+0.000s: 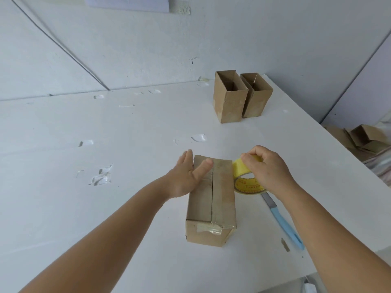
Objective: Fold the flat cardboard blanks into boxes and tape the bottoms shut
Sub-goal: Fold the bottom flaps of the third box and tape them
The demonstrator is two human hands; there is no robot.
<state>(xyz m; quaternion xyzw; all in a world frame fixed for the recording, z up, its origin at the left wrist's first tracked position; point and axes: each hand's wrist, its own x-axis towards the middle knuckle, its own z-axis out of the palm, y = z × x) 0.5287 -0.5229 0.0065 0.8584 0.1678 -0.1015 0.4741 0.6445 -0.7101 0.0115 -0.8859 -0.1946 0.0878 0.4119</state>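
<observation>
A brown cardboard box (220, 199) stands bottom-up on the white table (105, 208), its two bottom flaps closed along a centre seam with clear tape running over it and down the near side. My left hand (188, 176) lies flat with straight fingers on the far left part of the flaps. My right hand (266, 168) grips a yellow tape roll (243, 178) just right of the box's far end.
Two folded boxes (230, 102) (257, 100) stand open-side up at the far right of the table. A blue-handled knife (283, 223) lies right of the box. Flat cardboard blanks (359, 138) lie off the table's right edge. Tape scraps dot the tabletop.
</observation>
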